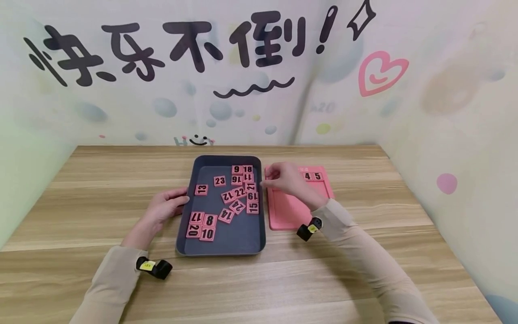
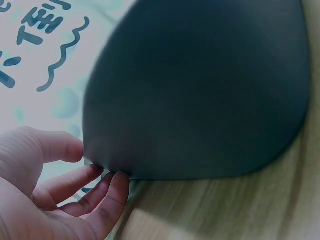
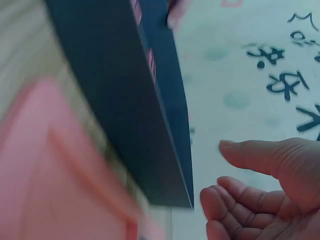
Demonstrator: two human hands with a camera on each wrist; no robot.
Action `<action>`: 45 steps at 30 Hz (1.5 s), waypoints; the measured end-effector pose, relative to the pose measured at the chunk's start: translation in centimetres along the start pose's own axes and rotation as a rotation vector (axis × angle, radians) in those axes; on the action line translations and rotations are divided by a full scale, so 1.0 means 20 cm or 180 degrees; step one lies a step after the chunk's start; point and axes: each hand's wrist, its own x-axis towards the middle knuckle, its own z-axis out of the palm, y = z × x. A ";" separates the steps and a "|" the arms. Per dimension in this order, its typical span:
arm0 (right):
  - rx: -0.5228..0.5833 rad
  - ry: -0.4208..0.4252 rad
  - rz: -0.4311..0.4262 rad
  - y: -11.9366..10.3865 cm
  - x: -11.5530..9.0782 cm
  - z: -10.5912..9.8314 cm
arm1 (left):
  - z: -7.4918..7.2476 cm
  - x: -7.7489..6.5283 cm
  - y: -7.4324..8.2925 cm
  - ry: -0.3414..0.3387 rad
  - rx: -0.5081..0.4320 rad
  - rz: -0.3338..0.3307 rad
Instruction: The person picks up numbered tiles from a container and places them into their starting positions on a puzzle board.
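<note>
My left hand (image 1: 163, 207) is at the left side of a dark grey tray (image 1: 238, 238). In the left wrist view its thumb and fingertips (image 2: 120, 180) touch the tray's edge. Several pink number tiles (image 1: 240, 192) lie inside the tray, some side by side along its right wall, others in the lower left. My right hand (image 1: 289, 180) hovers between the tray's right rim and the upper left of a pink board (image 1: 289, 211). Its fingers are loosely curled, with a gap to the thumb and nothing between them in the right wrist view.
Tiles 4 (image 1: 307, 176) and 5 (image 1: 317, 176) sit in the board's top row, while the hand covers the row's left part. Both tray and board rest on a wooden table (image 1: 101, 180), close beside each other. A printed wall (image 1: 243, 117) stands behind.
</note>
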 end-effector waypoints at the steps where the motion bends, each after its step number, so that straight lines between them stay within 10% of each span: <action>1: 0.0079 -0.0019 -0.0057 -0.02 0.00 0.02 | 0.00 0.00 0.00 0.0001 -0.0001 -0.0002; 21: 0.0544 -0.0683 -0.0688 -0.25 -0.07 0.35 | 0.00 0.01 -0.01 -0.0004 -0.0016 -0.0003; 45: 0.0000 -0.0869 -0.1007 -0.27 -0.07 0.53 | 0.00 0.00 0.00 0.0004 -0.0054 -0.0010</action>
